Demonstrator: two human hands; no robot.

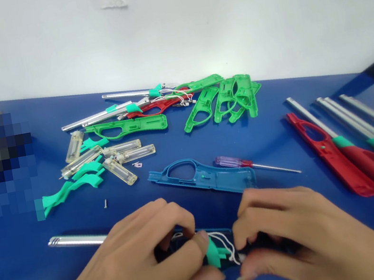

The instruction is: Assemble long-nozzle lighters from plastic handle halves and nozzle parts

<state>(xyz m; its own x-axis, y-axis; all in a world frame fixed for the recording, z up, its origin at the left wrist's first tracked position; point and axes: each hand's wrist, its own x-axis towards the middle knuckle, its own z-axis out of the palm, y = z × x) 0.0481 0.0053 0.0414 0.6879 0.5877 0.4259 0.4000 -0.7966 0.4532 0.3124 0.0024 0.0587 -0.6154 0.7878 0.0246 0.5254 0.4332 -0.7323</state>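
Both of my hands are on a partly open long-necked gas lighter at the table's near edge. Its metal tube point(76, 240) sticks out to the left from under my left hand point(147, 263). That hand's fingers are closed around the middle, by the teal trigger point(213, 253). White wires point(222, 239) loop across the dark inside of the blue casing. My right hand point(279, 234) pinches the right end, where a small part point(241, 258) shows at the wires' end. Just beyond lies a loose blue casing half point(193, 177). My fingers hide much of the lighter.
A purple-handled screwdriver point(233, 161) lies behind the blue half. Farther left are clear fuel tanks point(120, 170), teal triggers point(87, 181) and a screw point(105, 203). Green casing halves point(228, 99) and metal tubes point(99, 116) lie at the back. Red lighters point(368, 166) are at right.
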